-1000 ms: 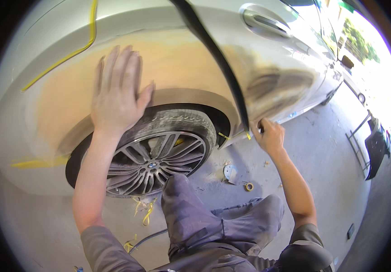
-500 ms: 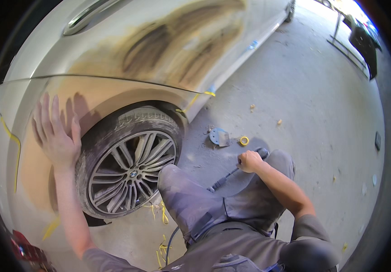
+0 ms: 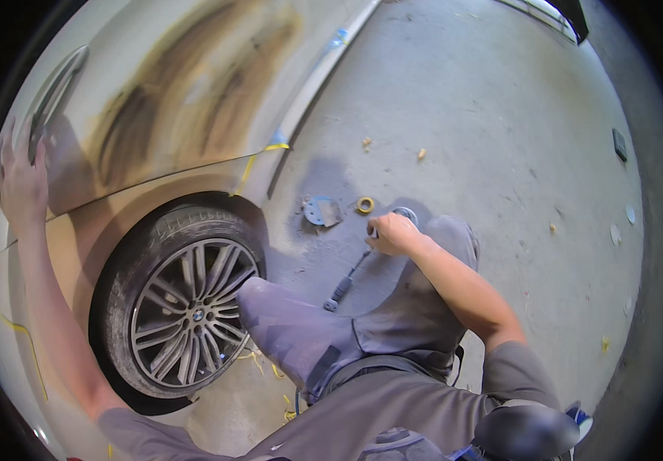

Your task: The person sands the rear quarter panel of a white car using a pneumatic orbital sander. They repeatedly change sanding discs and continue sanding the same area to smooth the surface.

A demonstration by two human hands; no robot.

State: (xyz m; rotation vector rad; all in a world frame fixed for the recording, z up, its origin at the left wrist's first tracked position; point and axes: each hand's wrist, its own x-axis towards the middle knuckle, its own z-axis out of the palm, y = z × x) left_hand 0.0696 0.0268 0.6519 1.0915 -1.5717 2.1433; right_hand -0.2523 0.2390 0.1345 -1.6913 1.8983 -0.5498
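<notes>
My left hand (image 3: 20,173) lies with fingers spread on the pale car door (image 3: 78,146), just below its handle (image 3: 62,81). Brown and dark sanded patches (image 3: 178,84) cover the door beside it, and the tan wheel arch (image 3: 85,230) lies below. My right hand (image 3: 393,234) is closed round a round-headed hand tool (image 3: 406,213), held over my bent leg and partly hidden by my fingers. A line with a fitting (image 3: 340,290) runs down from the tool. Behind it on the floor are a blue perforated sanding disc (image 3: 314,209) and a yellow tape roll (image 3: 365,204).
The alloy wheel (image 3: 197,315) sits by my left knee. A dark block (image 3: 619,144), scattered scraps (image 3: 421,154) and tape strips (image 3: 291,403) lie on the concrete floor (image 3: 515,192). A dark panel (image 3: 573,17) stands at the far top right.
My view has turned, shifting the car leftward. My left hand has gone from the fender up to the door near the handle. My right hand has dropped from beside the car to over my leg with the tool.
</notes>
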